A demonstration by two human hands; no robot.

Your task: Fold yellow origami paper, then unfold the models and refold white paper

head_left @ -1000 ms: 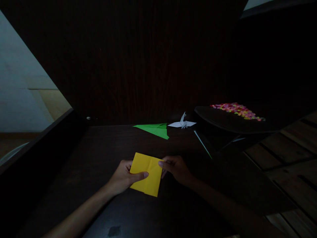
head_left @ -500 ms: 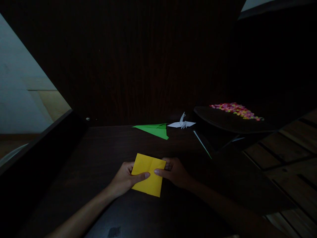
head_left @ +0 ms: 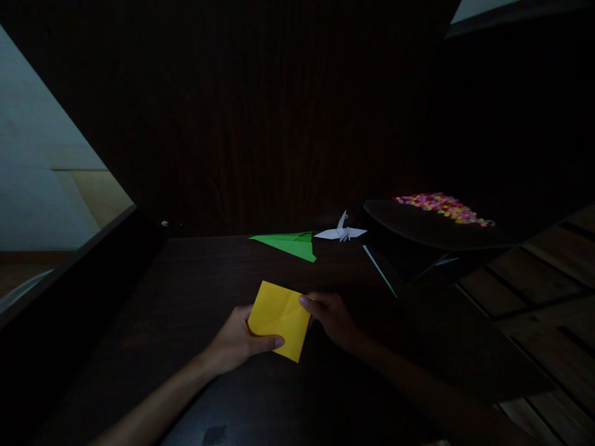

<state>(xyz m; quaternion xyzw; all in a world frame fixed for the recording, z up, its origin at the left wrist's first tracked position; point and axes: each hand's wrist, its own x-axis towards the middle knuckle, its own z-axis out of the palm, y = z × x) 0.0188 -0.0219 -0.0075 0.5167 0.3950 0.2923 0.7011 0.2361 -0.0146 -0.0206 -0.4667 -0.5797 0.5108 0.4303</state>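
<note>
A yellow square of folded paper (head_left: 279, 317), with creases across its face, is held between both hands above the dark table. My left hand (head_left: 239, 337) grips its left side and lower left edge, thumb lying across the front, other fingers mostly behind. At the upper right corner, my right hand (head_left: 332, 316) pinches the paper with the thumb on top; its other fingers are partly hidden behind. Beyond the paper lies a green paper plane (head_left: 290, 244), and just right of it a white paper crane (head_left: 341, 233).
A thin white and green strip (head_left: 380, 271) lies right of the crane. On a dark curved surface (head_left: 395, 224) at the right rests a heap of small pink, red and yellow pieces (head_left: 444, 207). A dark wooden panel (head_left: 260, 124) rises behind the table. Wooden slats (head_left: 548, 310) show at right.
The yellow paper has tilted slightly and moved up a little. My right thumb has shifted from the paper's middle to its upper right corner; my left thumb now lies lower.
</note>
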